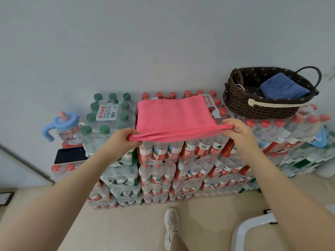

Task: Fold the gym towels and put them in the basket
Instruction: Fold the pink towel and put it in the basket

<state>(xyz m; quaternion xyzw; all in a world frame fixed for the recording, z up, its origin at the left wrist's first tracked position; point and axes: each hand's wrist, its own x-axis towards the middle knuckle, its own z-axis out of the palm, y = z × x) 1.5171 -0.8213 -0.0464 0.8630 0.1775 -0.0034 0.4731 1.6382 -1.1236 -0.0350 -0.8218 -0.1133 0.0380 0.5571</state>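
Left hand (121, 140) pinches the near-left corner of the pink towel (172, 115), fingers curled round the doubled edge. Towel lies flat on top of the stacked water-bottle packs (163, 153), already folded at least once, near edge lifted slightly off the caps. Right hand (237, 130) pinches the near-right corner the same way, edge pulled taut between both.

Handling, my read: thin microfibre, light, limp, no stiffness, so it sags wherever unsupported. Bottle caps underneath are bumpy and may snag. Best hold is at the corners, both layers pinched together so they don't slide apart.

Basket (268, 107) sits on the packs further right, blue towel (283, 86) folded inside it, room left beside it.
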